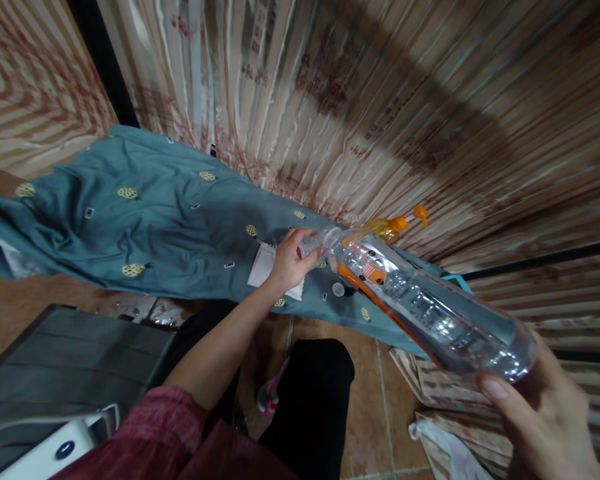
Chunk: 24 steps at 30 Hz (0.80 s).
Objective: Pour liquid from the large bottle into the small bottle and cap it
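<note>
My left hand [289,261] is wrapped round a small clear plastic bottle [329,236], whose mouth points to the right. My right hand [540,413] grips the bottom end of a large clear bottle [420,300] with an orange-marked label. This large bottle lies tilted across the view, its neck end close to the small bottle's mouth; I cannot tell whether they touch. Behind it stands a pump bottle [386,228] of yellow liquid with an orange pump head. Below the neck lies a small whitish cap [339,289] beside a dark one. A white tissue packet [263,265] is partly under my left wrist.
A green cloth [175,227] with pineapple prints covers the long narrow surface before me. Pleated patterned curtains [300,100] hang behind it. A dark grey panel [70,360] with a white device [55,447] is at lower left. A white plastic bag [445,447] lies at lower right.
</note>
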Tool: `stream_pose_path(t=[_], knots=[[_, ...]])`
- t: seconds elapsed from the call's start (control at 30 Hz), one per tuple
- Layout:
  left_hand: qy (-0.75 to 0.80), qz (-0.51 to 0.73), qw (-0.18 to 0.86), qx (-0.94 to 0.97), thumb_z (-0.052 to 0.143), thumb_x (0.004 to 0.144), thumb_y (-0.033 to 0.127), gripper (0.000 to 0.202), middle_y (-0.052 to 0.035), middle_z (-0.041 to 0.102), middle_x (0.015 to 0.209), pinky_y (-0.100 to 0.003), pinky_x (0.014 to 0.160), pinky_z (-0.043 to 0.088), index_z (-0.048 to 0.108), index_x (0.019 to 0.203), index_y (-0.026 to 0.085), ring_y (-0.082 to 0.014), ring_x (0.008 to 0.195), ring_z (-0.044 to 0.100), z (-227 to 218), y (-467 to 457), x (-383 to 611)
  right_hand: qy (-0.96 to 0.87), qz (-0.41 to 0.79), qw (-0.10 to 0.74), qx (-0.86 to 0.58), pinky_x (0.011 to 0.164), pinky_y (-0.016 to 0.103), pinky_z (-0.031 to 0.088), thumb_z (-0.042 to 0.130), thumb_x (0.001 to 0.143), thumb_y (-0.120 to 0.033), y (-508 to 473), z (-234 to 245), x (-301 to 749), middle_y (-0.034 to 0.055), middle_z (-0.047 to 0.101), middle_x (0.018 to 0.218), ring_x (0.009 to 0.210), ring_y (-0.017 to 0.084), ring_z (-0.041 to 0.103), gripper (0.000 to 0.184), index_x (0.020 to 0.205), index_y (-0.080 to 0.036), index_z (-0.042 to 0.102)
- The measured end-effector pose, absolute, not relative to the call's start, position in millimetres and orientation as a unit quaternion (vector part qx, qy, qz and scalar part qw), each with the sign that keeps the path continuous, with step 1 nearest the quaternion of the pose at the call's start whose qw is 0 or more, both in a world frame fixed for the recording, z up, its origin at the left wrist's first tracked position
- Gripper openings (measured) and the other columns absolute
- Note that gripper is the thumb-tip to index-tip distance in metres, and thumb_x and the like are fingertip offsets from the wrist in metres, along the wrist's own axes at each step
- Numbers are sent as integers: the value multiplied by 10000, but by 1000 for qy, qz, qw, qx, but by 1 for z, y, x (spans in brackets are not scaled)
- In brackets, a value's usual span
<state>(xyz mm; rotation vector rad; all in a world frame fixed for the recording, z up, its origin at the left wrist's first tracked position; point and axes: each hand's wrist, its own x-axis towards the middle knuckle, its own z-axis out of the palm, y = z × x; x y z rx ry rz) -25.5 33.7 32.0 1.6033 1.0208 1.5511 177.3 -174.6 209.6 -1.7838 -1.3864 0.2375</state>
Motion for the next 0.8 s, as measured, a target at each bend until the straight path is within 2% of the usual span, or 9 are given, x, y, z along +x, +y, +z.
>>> stream_pose_path(t=[0.2,0.37,0.57,0.8], knots=[[392,591,338,619,745,810,236,225,-63,718,1062,-343,932,532,660,1014,193,-209,1022,679,32,34,-25,-552,94,427,-710,859,227,547,851,566,-464,-176,210,179,-9,743,1153,1042,201,705,666,1201,-331,703],[389,595,339,616,744,810,237,227,-66,716,1055,-345,929,532,660,1016,191,-209,1014,680,31,34,-25,-566,92,420,-703,850,245,556,845,576,-452,-173,212,178,-7,758,1106,1020,205,711,606,1160,-344,723],[389,593,339,618,744,806,232,238,-69,716,1071,-342,936,532,658,1024,190,-208,1028,680,32,34,-26,-561,103,424,-703,873,212,546,840,594,-442,-174,212,176,-10,749,1142,1049,187,708,625,1194,-327,705],[392,589,340,620,741,808,222,239,-65,720,1078,-346,950,530,656,1029,194,-207,1041,681,31,35,-26,-586,83,405,-696,839,222,566,853,569,-443,-171,216,178,-42,767,1097,1004,181,726,631,1181,-388,711]])
